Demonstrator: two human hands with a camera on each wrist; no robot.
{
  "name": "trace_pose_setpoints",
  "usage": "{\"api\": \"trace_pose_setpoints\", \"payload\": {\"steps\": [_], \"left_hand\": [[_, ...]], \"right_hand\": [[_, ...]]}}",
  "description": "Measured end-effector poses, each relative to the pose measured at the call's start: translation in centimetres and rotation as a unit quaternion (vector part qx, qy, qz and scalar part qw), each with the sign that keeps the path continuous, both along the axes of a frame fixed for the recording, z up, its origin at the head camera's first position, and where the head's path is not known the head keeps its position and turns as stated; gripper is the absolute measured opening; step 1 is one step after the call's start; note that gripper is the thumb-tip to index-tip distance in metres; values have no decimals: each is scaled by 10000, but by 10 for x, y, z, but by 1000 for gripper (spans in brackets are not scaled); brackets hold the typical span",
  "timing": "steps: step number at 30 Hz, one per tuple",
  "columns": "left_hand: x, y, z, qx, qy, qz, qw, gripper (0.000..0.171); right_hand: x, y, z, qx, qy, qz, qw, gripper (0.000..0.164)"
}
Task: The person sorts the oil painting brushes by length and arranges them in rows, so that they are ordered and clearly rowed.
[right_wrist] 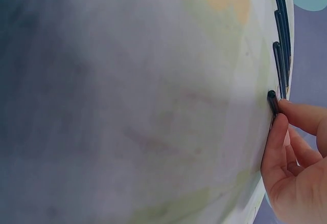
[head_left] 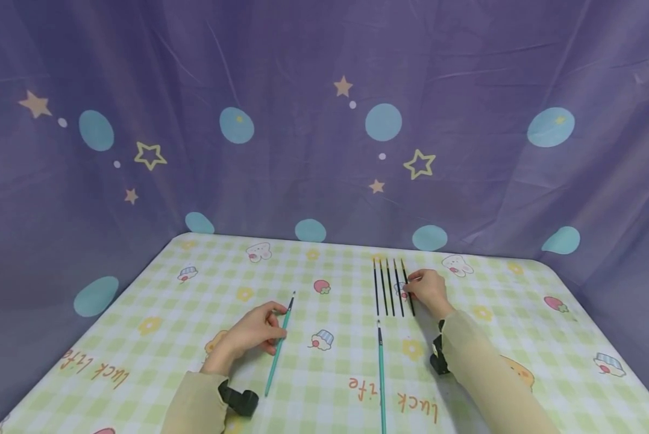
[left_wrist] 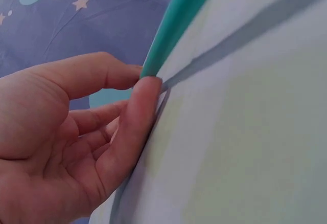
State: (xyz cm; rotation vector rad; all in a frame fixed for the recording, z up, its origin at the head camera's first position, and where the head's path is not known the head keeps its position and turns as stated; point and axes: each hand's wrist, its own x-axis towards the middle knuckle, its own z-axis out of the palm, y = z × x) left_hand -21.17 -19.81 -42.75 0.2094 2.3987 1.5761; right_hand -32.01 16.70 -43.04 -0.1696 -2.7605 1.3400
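Observation:
In the head view my left hand [head_left: 255, 328] pinches a teal-handled paintbrush [head_left: 273, 367] between thumb and finger, its bristle end pointing away from me. The left wrist view has the teal handle [left_wrist: 176, 22] rising from the pinched fingertips, close over the tablecloth. My right hand [head_left: 428, 289] pinches the rightmost black paintbrush [head_left: 411, 306] of a row. Seen from the right wrist, its rounded handle end [right_wrist: 272, 95] pokes out past the thumb and fingertip. Several other thin black paintbrushes [head_left: 391, 295] lie side by side to its left, tips pointing away.
A second teal-handled paintbrush [head_left: 381, 374] lies lengthwise on the table, its tip just below the black row. Under everything is a green-and-white checked tablecloth [head_left: 161, 361] with printed cartoons. A purple curtain [head_left: 302, 181] with stars and blue spots hangs behind the table.

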Motion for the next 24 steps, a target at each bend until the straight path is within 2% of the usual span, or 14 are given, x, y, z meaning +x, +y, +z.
{"api": "trace_pose_setpoints", "payload": {"steps": [5, 14, 20, 24], "left_hand": [[1, 1, 1, -111, 67, -46, 9999, 47], [1, 7, 7, -750, 213, 181, 9968, 44], [4, 9, 13, -831, 182, 250, 9961, 43], [4, 10, 11, -828, 203, 291, 9959, 43]], "right_hand": [[1, -1, 1, 113, -99, -73, 9999, 26], [-2, 1, 0, 97, -154, -40, 9998, 28], [0, 1, 1, 8, -269, -103, 9996, 28], [3, 0, 2, -50, -315, -95, 9994, 29]]}}
